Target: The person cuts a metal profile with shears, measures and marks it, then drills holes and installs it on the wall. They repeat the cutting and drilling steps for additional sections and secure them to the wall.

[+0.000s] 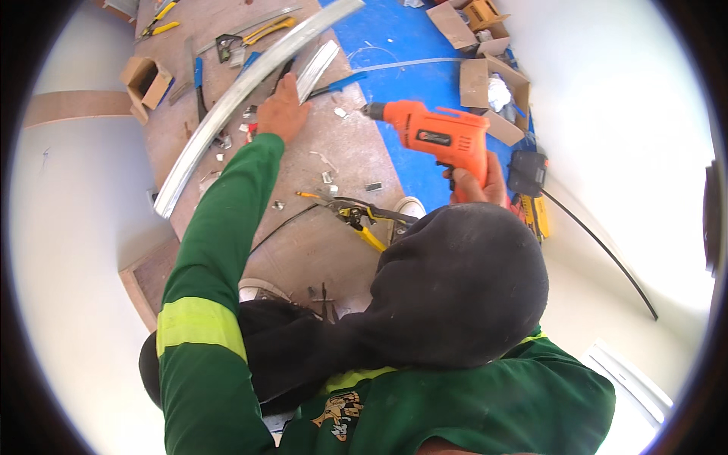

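My left hand [283, 110] reaches palm-down over the board, its thumb and fingers apart. It is beside the lower end of a short silvery metal channel [318, 67]; some fingertips are hidden. Just left of this hand, a long curved metal channel [254, 91] runs across the board. My right hand [485, 184] is wrapped round the grip of an orange power drill [444, 133], one finger near the trigger. The drill's chuck points left, toward the board, and hangs apart from the metal pieces.
Tin snips with yellow handles [356, 218] lie near my shoes on the brown board [345, 152]. Metal scraps, blue-handled tools and a yellow utility knife [269, 30] are scattered about. Open cardboard boxes [475, 83] stand on the blue floor covering [402, 80]. A black cable [599, 250] trails at right.
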`<state>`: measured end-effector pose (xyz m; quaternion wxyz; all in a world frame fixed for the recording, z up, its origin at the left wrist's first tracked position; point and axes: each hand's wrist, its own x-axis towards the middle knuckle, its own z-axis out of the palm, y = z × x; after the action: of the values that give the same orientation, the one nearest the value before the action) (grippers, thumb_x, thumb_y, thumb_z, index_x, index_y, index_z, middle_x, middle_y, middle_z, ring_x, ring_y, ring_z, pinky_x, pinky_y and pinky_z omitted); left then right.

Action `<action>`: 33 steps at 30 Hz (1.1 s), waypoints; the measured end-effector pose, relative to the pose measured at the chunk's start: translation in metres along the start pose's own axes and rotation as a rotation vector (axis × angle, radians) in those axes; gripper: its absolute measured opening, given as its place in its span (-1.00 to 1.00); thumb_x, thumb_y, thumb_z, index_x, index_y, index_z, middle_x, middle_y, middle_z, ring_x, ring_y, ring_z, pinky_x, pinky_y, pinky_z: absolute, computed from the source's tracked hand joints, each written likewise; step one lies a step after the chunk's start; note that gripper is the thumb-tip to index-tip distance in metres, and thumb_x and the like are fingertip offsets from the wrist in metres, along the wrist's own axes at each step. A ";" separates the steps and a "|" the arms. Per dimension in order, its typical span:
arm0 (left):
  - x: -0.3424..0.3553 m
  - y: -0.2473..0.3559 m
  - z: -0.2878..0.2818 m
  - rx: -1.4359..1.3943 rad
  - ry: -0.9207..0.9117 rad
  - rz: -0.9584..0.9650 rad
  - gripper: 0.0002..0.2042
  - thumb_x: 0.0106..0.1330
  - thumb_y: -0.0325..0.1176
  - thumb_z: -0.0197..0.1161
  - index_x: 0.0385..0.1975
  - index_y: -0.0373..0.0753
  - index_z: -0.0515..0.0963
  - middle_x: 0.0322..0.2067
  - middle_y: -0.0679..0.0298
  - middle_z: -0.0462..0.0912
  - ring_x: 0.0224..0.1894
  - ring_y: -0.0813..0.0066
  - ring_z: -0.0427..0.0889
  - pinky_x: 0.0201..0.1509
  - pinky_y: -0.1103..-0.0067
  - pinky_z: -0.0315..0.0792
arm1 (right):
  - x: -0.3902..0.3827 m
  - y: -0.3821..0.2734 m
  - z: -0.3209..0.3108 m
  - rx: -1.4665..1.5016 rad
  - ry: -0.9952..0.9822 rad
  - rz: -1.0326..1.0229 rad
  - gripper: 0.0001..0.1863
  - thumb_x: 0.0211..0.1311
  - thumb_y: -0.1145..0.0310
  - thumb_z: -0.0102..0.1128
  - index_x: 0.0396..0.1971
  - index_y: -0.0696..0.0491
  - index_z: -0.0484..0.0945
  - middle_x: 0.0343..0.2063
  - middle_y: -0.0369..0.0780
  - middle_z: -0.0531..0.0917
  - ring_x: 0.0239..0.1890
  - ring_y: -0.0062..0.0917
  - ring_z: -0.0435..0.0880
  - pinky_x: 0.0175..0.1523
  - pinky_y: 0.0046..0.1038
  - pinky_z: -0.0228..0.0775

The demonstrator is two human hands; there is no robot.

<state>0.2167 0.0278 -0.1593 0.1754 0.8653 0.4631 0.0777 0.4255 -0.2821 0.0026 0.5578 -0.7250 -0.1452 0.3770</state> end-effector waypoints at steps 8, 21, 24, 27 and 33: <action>-0.082 -0.011 0.003 -0.090 -0.246 0.374 -0.24 0.43 -0.13 0.41 0.58 -0.22 0.29 0.19 0.04 0.49 0.15 -0.09 0.60 0.20 0.04 0.54 | 0.007 0.026 0.011 -0.465 -0.069 -0.022 -0.53 0.41 0.36 0.40 0.26 0.10 0.53 -0.12 -0.12 0.85 -0.34 -0.55 0.75 -0.20 -0.43 0.56; -0.107 0.001 0.013 0.009 -0.183 0.236 -0.32 0.45 -0.12 0.40 0.52 -0.23 0.42 0.24 0.08 0.52 0.26 0.01 0.47 0.35 0.07 0.32 | 0.036 0.004 0.022 -0.332 -0.329 0.101 -0.32 0.30 0.50 0.42 0.40 0.14 0.37 -0.22 -0.17 0.74 -0.34 -0.51 0.76 -0.23 -0.39 0.62; -0.111 -0.001 0.018 -0.011 -0.155 0.200 -0.32 0.44 -0.13 0.41 0.51 -0.23 0.42 0.22 0.08 0.53 0.27 0.00 0.47 0.35 0.06 0.31 | 0.031 -0.009 0.016 -0.394 -0.267 0.050 -0.32 0.30 0.51 0.40 0.40 0.14 0.37 -0.22 -0.20 0.73 -0.37 -0.56 0.73 -0.28 -0.43 0.60; -0.116 -0.009 0.023 -0.051 -0.095 0.213 -0.32 0.43 -0.12 0.42 0.51 -0.19 0.44 0.22 0.09 0.53 0.27 0.00 0.46 0.35 0.06 0.30 | 0.033 -0.024 0.015 -0.416 -0.260 -0.017 -0.32 0.31 0.49 0.38 0.41 0.14 0.35 -0.21 -0.19 0.74 -0.38 -0.56 0.74 -0.33 -0.43 0.59; -0.119 -0.015 0.029 -0.107 -0.084 0.172 -0.34 0.40 -0.11 0.45 0.50 -0.09 0.49 0.22 0.12 0.54 0.26 0.00 0.46 0.37 0.07 0.28 | 0.049 -0.038 0.034 -0.530 -0.344 -0.040 -0.31 0.33 0.43 0.37 0.43 0.17 0.33 -0.19 -0.15 0.77 -0.38 -0.49 0.78 -0.36 -0.39 0.60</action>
<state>0.1473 -0.0703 -0.1887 0.2332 0.8938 0.3744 0.0808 0.4426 -0.2149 0.0153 0.3241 -0.7676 -0.3449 0.4321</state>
